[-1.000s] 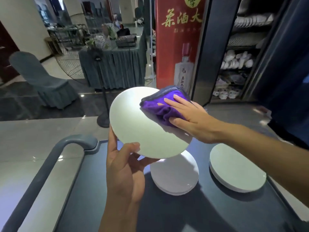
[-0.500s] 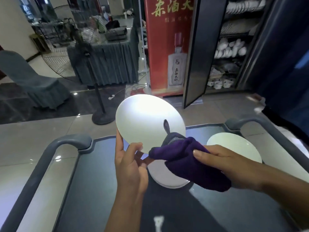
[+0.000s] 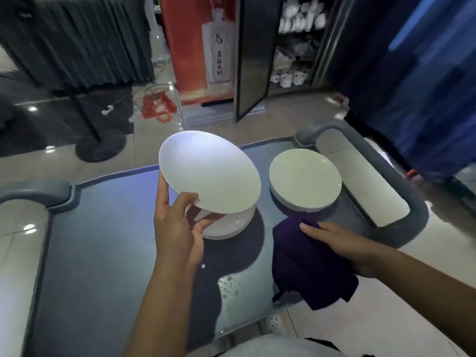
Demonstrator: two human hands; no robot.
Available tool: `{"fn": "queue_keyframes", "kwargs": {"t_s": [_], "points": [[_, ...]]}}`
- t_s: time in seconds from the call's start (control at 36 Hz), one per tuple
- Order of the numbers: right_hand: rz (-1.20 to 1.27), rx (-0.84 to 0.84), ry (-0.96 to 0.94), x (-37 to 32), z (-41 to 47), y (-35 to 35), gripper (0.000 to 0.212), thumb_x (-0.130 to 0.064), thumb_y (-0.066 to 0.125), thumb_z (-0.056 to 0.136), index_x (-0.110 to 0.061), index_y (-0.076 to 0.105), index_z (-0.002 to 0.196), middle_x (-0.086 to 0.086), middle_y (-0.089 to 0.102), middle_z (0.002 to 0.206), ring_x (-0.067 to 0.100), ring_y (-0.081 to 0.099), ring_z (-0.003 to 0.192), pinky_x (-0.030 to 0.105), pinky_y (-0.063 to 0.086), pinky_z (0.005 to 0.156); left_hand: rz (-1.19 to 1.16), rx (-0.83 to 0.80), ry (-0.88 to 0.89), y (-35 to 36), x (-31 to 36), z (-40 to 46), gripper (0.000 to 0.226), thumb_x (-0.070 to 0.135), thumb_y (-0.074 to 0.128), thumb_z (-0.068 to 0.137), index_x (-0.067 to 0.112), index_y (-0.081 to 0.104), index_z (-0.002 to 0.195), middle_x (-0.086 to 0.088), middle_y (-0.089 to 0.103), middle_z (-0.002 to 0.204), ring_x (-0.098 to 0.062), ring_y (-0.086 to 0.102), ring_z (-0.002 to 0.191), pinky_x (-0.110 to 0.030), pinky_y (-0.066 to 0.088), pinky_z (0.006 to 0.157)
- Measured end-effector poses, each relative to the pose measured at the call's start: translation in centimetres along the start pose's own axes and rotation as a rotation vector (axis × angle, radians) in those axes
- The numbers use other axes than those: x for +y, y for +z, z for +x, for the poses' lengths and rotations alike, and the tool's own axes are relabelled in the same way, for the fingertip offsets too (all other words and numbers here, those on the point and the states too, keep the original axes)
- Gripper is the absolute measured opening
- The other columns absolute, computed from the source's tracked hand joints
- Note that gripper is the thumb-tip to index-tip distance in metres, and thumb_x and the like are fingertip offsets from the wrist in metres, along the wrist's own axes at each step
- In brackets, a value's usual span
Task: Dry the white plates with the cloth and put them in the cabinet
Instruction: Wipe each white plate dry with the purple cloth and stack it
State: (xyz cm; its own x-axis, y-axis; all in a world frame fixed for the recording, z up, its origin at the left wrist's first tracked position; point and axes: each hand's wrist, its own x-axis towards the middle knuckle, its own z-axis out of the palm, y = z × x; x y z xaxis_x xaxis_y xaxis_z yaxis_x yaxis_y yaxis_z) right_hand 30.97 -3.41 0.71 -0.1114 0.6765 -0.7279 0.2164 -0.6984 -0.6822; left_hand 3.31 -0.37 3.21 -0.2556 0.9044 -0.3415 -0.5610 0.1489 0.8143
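My left hand (image 3: 177,228) grips a white plate (image 3: 211,173) by its near rim, thumb on top, and holds it tilted above the cart. Beneath it a stack of white plates (image 3: 226,225) is partly hidden. A second white plate stack (image 3: 305,186) sits to the right. My right hand (image 3: 342,243) holds the purple cloth (image 3: 306,266) low at the cart's right side, fingers extended over it and its underside hidden. The cloth is off the held plate. The cabinet (image 3: 296,47) stands beyond with its door (image 3: 253,55) open, white dishes on its shelves.
The dark cart top (image 3: 103,240) has grey handle rails at left (image 3: 38,194) and right (image 3: 401,181). Water drops (image 3: 229,287) lie near the front. A fan base (image 3: 100,148), orange cable (image 3: 157,106), red banner (image 3: 198,47) and blue curtain (image 3: 425,86) surround the floor ahead.
My right hand has taken the cloth off the plate and lowered it to the cart's right side. The view has tipped downward; the left hand keeps holding the plate.
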Motion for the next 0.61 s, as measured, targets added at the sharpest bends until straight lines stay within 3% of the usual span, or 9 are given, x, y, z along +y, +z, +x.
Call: {"fn": "queue_keyframes", "kwargs": {"t_s": [0.06, 0.11, 0.19, 0.25, 0.39, 0.47, 0.61], "points": [[0.034, -0.031, 0.054, 1.7, 1.3, -0.8, 0.034, -0.039, 0.060, 0.098, -0.016, 0.067, 0.122, 0.008, 0.075, 0.114, 0.026, 0.072, 0.104, 0.041, 0.058, 0.087, 0.009, -0.009, -0.014, 0.0, -0.5, 0.0, 0.075, -0.006, 0.053, 0.090, 0.046, 0.051, 0.145, 0.005, 0.056, 0.145, -0.032, 0.064, 0.115, -0.058, 0.061, 0.084], [-0.012, 0.057, 0.064, 3.3, 2.7, -1.5, 0.039, -0.039, 0.062, 0.097, -0.012, 0.066, 0.126, 0.010, 0.074, 0.113, 0.028, 0.072, 0.103, 0.045, 0.058, 0.092, 0.024, -0.013, -0.021, -0.1, -0.9, -0.1, 0.074, -0.005, 0.053, 0.091, 0.046, 0.051, 0.145, 0.006, 0.056, 0.145, -0.031, 0.064, 0.115, -0.058, 0.061, 0.084], [-0.378, 0.338, -0.001, 5.9, 4.6, -1.9, 0.055, -0.042, 0.065, 0.095, -0.016, 0.052, 0.142, 0.003, 0.060, 0.132, 0.022, 0.060, 0.118, 0.033, 0.047, 0.096, 0.038, -0.022, -0.032, -0.3, -1.4, -0.2, 0.072, -0.003, 0.052, 0.092, 0.046, 0.052, 0.144, 0.007, 0.055, 0.145, -0.032, 0.061, 0.119, -0.056, 0.061, 0.084], [-0.619, 0.492, -0.085, 7.7, 5.0, -1.5, 0.053, -0.041, 0.066, 0.094, -0.020, 0.050, 0.141, 0.001, 0.054, 0.138, 0.022, 0.053, 0.125, 0.029, 0.040, 0.095, 0.042, -0.027, -0.038, -0.4, -1.6, -0.1, 0.072, -0.004, 0.051, 0.091, 0.047, 0.052, 0.144, 0.006, 0.055, 0.145, -0.031, 0.062, 0.118, -0.053, 0.062, 0.081], [-0.906, 0.498, -0.174, 12.7, 5.1, 1.4, 0.046, -0.041, 0.067, 0.092, -0.022, 0.055, 0.132, 0.002, 0.057, 0.126, 0.021, 0.054, 0.114, 0.034, 0.046, 0.096, 0.051, -0.022, -0.051, -0.7, -1.8, 0.2, 0.072, -0.003, 0.052, 0.091, 0.046, 0.053, 0.143, 0.005, 0.057, 0.143, -0.032, 0.062, 0.118, -0.051, 0.063, 0.078], [-0.919, 0.571, -0.197, 14.0, 5.8, 2.0, 0.041, -0.037, 0.063, 0.095, -0.021, 0.057, 0.132, 0.002, 0.058, 0.125, 0.023, 0.055, 0.114, 0.035, 0.047, 0.095, 0.059, -0.024, -0.055, -0.8, -1.9, 0.2, 0.072, -0.003, 0.051, 0.090, 0.046, 0.053, 0.143, 0.005, 0.057, 0.143, -0.032, 0.062, 0.118, -0.050, 0.063, 0.077], [-0.812, 0.650, -0.216, 13.3, 6.3, 1.2, 0.018, -0.022, 0.058, 0.099, -0.019, 0.071, 0.110, 0.002, 0.069, 0.112, 0.024, 0.062, 0.103, 0.034, 0.048, 0.087, 0.055, -0.039, -0.070, -0.9, -2.2, 0.2, 0.073, -0.003, 0.051, 0.090, 0.046, 0.052, 0.143, 0.002, 0.057, 0.144, -0.033, 0.062, 0.119, -0.050, 0.062, 0.077]]}}
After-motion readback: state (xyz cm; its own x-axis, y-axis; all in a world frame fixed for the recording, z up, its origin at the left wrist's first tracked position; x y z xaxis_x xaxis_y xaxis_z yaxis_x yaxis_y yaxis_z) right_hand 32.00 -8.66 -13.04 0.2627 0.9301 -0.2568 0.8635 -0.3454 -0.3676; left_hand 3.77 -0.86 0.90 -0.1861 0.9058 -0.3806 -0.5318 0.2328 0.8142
